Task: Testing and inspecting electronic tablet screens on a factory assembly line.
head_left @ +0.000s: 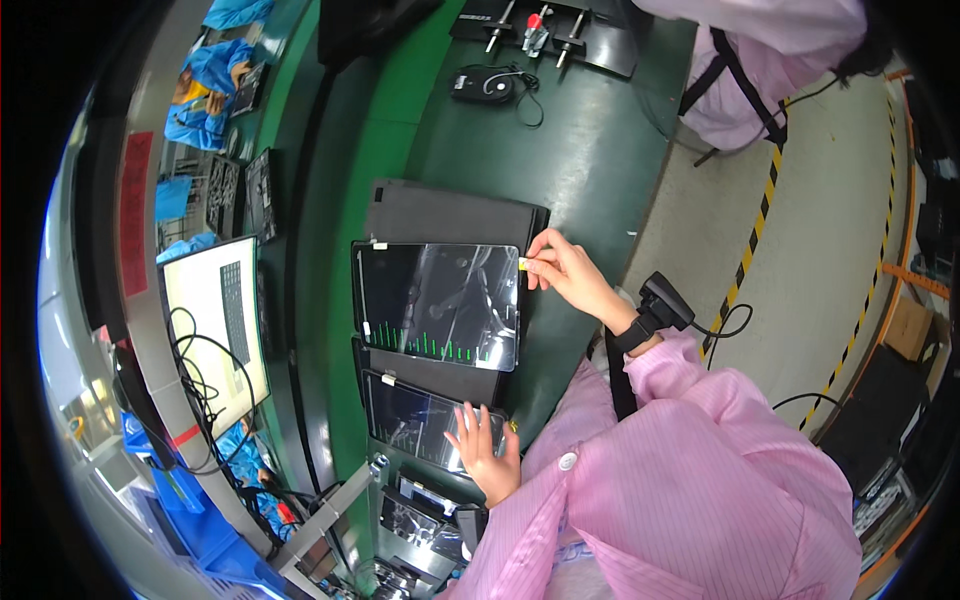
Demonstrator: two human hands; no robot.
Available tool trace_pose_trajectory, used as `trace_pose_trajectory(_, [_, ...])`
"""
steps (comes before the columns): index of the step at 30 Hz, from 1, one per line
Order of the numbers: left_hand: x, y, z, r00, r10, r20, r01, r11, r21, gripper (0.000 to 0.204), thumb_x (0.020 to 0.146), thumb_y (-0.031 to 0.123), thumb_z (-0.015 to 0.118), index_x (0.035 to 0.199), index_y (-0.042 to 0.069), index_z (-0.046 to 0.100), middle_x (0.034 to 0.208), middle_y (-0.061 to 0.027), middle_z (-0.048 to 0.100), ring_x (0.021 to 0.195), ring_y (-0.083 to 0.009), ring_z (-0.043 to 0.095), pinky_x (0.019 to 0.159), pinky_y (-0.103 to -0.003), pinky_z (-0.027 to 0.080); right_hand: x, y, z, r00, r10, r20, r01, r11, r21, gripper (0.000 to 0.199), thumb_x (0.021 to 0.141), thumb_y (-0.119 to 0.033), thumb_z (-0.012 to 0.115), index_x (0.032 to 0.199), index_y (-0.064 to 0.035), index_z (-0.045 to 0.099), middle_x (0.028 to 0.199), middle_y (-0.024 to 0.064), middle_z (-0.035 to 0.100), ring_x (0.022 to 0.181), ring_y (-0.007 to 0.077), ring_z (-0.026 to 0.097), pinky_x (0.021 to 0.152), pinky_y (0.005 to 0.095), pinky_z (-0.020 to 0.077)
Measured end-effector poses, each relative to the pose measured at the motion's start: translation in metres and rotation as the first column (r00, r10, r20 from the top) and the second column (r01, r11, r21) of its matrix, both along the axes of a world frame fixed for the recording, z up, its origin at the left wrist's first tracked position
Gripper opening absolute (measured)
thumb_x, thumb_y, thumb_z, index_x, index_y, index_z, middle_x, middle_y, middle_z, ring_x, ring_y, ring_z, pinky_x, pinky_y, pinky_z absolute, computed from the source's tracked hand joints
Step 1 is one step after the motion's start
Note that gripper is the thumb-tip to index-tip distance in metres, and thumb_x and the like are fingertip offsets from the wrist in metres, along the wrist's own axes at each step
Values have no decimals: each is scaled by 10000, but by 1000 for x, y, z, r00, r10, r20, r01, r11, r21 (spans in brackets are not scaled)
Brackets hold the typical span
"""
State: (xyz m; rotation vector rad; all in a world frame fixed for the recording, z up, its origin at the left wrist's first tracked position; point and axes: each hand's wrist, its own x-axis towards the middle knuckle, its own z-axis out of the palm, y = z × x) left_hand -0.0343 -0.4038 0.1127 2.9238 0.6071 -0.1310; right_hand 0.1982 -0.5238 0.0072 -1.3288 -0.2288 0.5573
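My right hand [566, 272] pinches a small yellow-and-white tab [523, 264] at the right edge of a glossy black screen panel [440, 295]. Clear film with wrinkled reflections appears to cover that panel, and short green strokes line its lower part. Below it lies a second dark screen panel [410, 415] with a pale tab on its upper edge. My left hand [487, 455] is over this one's right side, fingers spread, holding nothing visible; I cannot tell whether the fingertips touch. Dark flat pads [455, 212] lie under and behind the upper panel.
A black fixture with metal rods [535, 38] and a small black box with a cable [485, 85] sit at the bench's far end. A lit monitor [215, 330] with hanging cables stands left. Another person in pink [740, 90] is at upper right; a metal bracket [330, 515] stands lower left.
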Motion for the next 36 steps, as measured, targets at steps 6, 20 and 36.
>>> trace_pose_trajectory(6, [132, -15, -25, 916, -71, 395, 165, 964, -210, 407, 763, 80, 606, 1155, -16, 552, 1258, -215, 481, 1211, -370, 419, 1031, -474, 267, 5, 5, -1, 999, 45, 19, -45, 999, 12, 195, 896, -127, 521, 962, -29, 366, 690, 107, 637, 604, 143, 598, 582, 268, 468])
trace_pose_trajectory(20, [183, -18, -82, 905, -204, 373, 187, 979, 82, 364, 737, 121, 588, 1010, -120, 574, 1147, -302, 515, 1134, -451, 453, 981, -434, 375, 12, -6, -7, 988, -149, -37, 145, 985, -91, 231, 943, -247, 435, 1011, -28, 467, 852, 104, 655, 775, 161, 630, 662, 272, 477])
trace_pose_trajectory(36, [185, -20, -89, 939, -272, 212, 214, 941, 261, 390, 727, 94, 526, 1052, -120, 556, 1129, -293, 537, 1106, -392, 509, 974, -424, 386, 35, 1, 7, 971, -164, 172, 194, 966, -171, 231, 937, -212, 442, 944, 4, 521, 907, 100, 625, 828, 156, 582, 766, 271, 440])
